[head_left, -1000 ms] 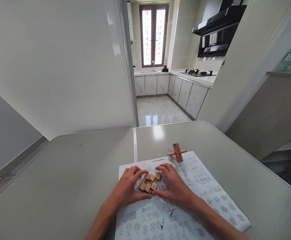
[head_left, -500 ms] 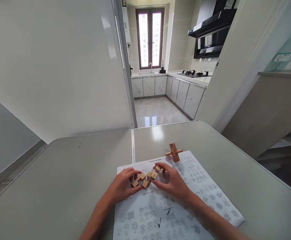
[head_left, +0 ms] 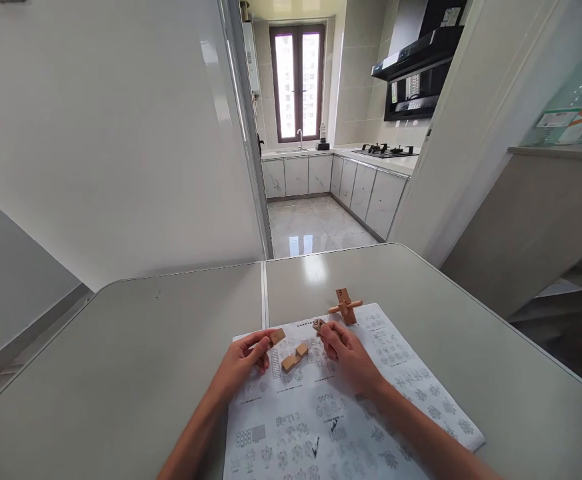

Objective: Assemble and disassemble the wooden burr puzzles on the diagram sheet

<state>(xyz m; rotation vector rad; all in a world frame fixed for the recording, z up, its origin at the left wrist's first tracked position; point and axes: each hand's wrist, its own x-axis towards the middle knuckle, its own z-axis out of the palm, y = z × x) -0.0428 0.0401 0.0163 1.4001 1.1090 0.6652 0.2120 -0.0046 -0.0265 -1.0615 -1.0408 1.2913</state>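
My left hand pinches a light wooden puzzle piece between thumb and fingers, raised over the left edge of the printed sheet. Another wooden puzzle piece is in my right hand, mostly covered by the fingers; a small end with a dark mark shows. On the paper between both hands lies a notched wooden piece, touched by neither. Beyond my right hand, at the sheet's far edge, stands a reddish-brown wooden assembly of crossed pieces with a thin rod through it.
The sheet carries rows of small line diagrams and lies on a grey table with a seam down it. A white wall panel rises behind the left side. Plastic-wrapped bottles sit on a ledge at right; a kitchen lies beyond.
The wooden pieces that lay close together are now apart: my left hand has lifted one, my right hand another, and one stays on the paper. The hands have drawn away from it.
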